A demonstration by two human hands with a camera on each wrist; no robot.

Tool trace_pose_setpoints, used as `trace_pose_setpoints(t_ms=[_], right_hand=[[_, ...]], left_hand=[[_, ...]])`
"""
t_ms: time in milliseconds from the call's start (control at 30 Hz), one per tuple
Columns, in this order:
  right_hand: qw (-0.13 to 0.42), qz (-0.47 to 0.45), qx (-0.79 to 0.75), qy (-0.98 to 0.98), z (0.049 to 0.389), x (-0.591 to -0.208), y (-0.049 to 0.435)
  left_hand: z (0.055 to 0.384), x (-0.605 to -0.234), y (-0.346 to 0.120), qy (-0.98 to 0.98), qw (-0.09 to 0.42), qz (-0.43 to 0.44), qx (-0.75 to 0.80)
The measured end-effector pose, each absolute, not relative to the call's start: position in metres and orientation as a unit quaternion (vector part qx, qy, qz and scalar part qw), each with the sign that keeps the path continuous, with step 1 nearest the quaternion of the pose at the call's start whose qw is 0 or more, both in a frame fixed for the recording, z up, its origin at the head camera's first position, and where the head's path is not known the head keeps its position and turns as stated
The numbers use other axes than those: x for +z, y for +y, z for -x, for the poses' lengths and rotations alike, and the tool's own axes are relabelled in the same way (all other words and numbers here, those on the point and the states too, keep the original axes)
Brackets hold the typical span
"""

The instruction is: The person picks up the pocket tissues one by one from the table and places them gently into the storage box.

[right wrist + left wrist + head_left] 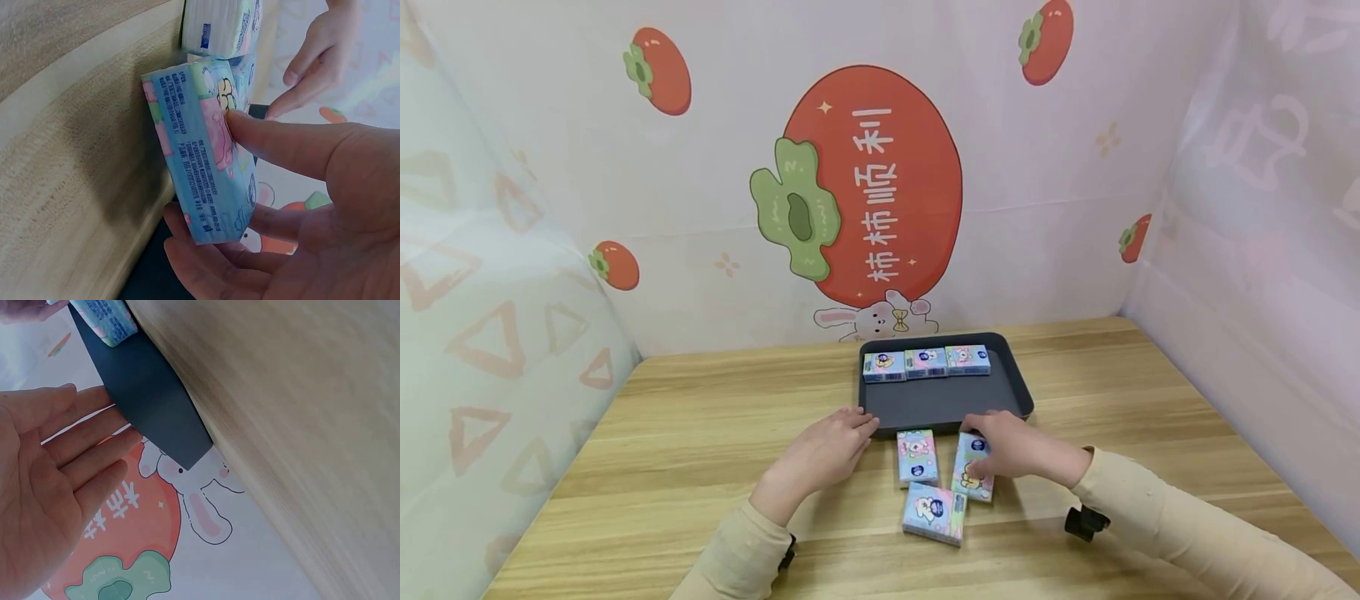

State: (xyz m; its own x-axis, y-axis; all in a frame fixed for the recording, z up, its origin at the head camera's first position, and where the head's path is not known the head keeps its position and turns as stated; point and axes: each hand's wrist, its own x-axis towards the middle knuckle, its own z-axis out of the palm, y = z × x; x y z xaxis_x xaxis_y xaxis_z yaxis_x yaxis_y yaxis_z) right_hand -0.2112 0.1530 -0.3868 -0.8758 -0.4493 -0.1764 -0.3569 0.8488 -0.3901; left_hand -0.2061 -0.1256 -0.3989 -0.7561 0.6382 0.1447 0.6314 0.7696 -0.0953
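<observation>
My right hand [1018,447] grips a small blue and pink tissue pack [197,156], thumb on its printed face and fingers round its far end. In the right wrist view this pack leans at an angle over the wood. My left hand [833,446] has its fingers straight, fingertips at the near left corner of a dark grey tray [940,402]. Between the hands lies a second tissue pack [916,457], close to the tray's front edge. A third pack [934,512] lies nearer to me, right by the held one.
Three more packs, a left one [883,367], a middle one [926,363] and a right one [967,360], stand in a row along the tray's back wall. The wooden table [715,417] ends at a printed cloth backdrop [715,167] behind the tray.
</observation>
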Motion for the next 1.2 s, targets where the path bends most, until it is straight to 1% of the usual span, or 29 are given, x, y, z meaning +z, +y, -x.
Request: trace_pose_setpoints(t_ms=[367, 600, 933, 1200], right_hand=[[0.103, 0.225, -0.188, 0.95, 0.212, -0.38, 0.157], [0.086, 0.236, -0.196, 0.948, 0.217, -0.381, 0.161], [0.089, 0.243, -0.206, 0.944, 0.216, -0.373, 0.163], [0.086, 0.239, -0.205, 0.945, 0.216, -0.37, 0.165]], left_hand=[[0.206, -0.401, -0.125, -0.941, 0.074, 0.33, 0.018], [0.207, -0.4, -0.125, -0.938, 0.081, 0.336, 0.014], [0.208, -0.402, -0.126, -0.935, 0.094, 0.341, 0.013], [0.208, -0.402, -0.125, -0.936, 0.088, 0.34, 0.018]])
